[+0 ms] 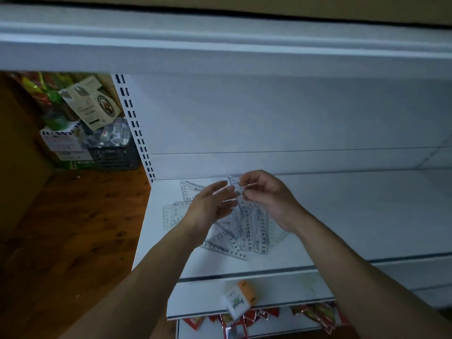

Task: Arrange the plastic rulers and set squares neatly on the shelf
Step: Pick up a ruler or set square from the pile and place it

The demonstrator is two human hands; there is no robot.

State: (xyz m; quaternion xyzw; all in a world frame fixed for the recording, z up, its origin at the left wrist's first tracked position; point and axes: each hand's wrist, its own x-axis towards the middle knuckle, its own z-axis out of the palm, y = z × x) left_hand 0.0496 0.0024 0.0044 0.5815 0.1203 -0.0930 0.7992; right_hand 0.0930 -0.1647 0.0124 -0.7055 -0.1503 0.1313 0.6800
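A clear plastic piece [235, 185] is pinched between the thumb and fingertips of the right hand [266, 199]; it cannot be told whether it is a ruler or a set square. The left hand [210, 206] is held just left of the pinch, fingers straight, nothing grasped. Contact with the piece cannot be confirmed. Directly below the grip, rulers and set squares [247, 231] lie fanned and overlapping on the white shelf [342, 216]. A lone set square [171, 216] lies further left.

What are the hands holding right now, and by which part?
The right hand pinches a clear ruler near its far end; the left hand, fingers straight, holds nothing.
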